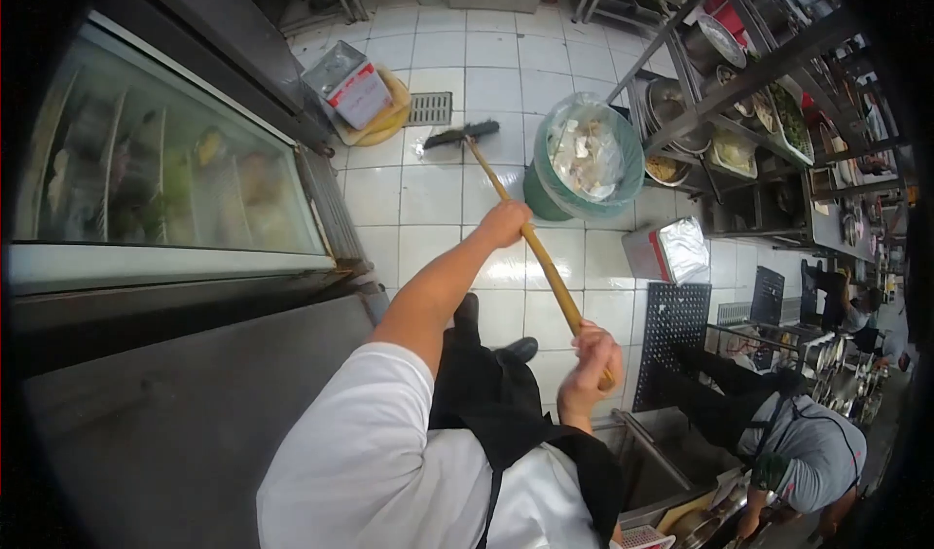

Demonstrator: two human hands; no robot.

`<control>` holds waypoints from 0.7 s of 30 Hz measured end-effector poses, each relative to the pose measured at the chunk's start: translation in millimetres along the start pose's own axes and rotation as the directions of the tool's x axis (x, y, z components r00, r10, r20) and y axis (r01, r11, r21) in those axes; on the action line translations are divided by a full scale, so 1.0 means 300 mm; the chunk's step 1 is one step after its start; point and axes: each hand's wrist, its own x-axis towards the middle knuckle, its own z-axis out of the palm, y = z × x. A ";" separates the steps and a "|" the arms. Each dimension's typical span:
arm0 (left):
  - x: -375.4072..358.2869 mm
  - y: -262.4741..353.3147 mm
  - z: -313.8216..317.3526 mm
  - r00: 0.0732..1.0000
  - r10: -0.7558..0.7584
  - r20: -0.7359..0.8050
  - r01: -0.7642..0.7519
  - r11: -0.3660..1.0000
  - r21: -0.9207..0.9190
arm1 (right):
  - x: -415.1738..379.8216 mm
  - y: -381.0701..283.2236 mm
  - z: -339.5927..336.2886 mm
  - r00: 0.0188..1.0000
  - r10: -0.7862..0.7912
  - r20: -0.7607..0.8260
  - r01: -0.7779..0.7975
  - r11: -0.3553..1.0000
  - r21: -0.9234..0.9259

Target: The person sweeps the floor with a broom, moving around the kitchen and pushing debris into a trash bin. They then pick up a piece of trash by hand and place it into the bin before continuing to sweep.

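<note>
A long wooden handle (545,262) runs diagonally from my hands down to a wide dark broom head (462,137) on the white tiles. Blur hides whether that head has bristles or a rubber blade. My left hand (504,222) is closed around the middle of the handle, arm stretched forward. Near its upper end, my right hand (588,366) grips the same handle close to my body. The head lies beside a floor drain grate (430,108). Just right of it stands a green bin (555,194), lined with a clear bag holding scraps.
A red-and-white box (358,97) sits by a yellow round item (397,111). A glass-fronted fridge (175,160) flanks my left. Metal shelving (749,82), a foil-topped box (671,250) and a black mat (673,335) are right. Another person (803,447) bends at lower right.
</note>
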 end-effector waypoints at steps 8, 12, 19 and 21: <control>-0.272 0.448 -0.154 0.995 0.090 -0.030 -0.095 0.943 -0.318 | 0.103 -0.568 -0.207 0.554 -0.239 0.798 0.204 0.968 0.148; -0.471 0.362 -0.070 0.991 0.090 0.101 -0.036 0.896 -0.442 | 0.035 -0.469 -0.106 0.531 -0.174 0.829 0.117 0.984 0.131; -0.306 -0.162 -0.105 0.998 0.068 0.013 -0.065 0.986 -0.155 | 0.056 -0.148 0.141 0.680 -0.151 0.717 0.302 0.949 -0.086; -0.242 -0.332 -0.165 0.980 -0.042 -0.195 0.035 0.999 -0.039 | 0.078 -0.071 0.333 0.697 -0.146 0.702 0.349 0.924 -0.155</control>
